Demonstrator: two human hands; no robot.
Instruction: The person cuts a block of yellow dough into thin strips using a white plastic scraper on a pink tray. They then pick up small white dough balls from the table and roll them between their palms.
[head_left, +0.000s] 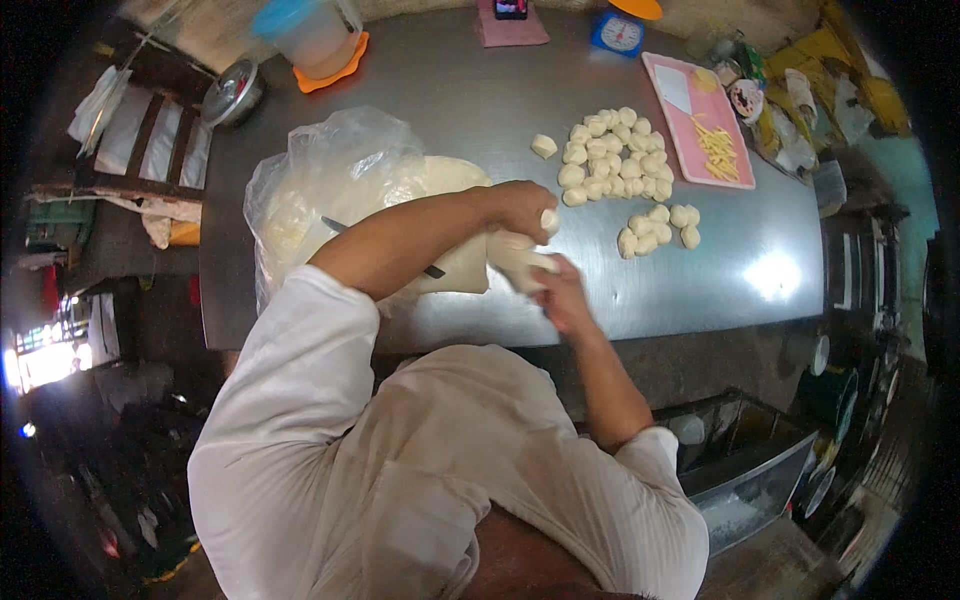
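My left hand (pixel 522 210) is closed around a piece of pale dough (pixel 518 262), and a rounded knob of it bulges out beside the thumb. Below it, my right hand (pixel 563 297), slightly blurred, grips the lower end of the same piece. Left of the hands lies a large flat slab of dough (pixel 455 272), partly under a clear plastic sheet (pixel 350 145). A knife (pixel 333 225) rests on the slab; my left forearm hides its middle. Farther right, many small dough balls (pixel 605 150) sit close together, with a smaller group (pixel 645 232) nearer me and one single ball (pixel 543 146) apart.
A pink tray (pixel 690 150) with yellow strips stands at the right on the metal table (pixel 440 80). Along the back are a blue scale (pixel 618 35), a phone on a pink cloth (pixel 513 30) and a plastic container (pixel 318 45). A metal bin (pixel 745 480) stands below the table's front edge.
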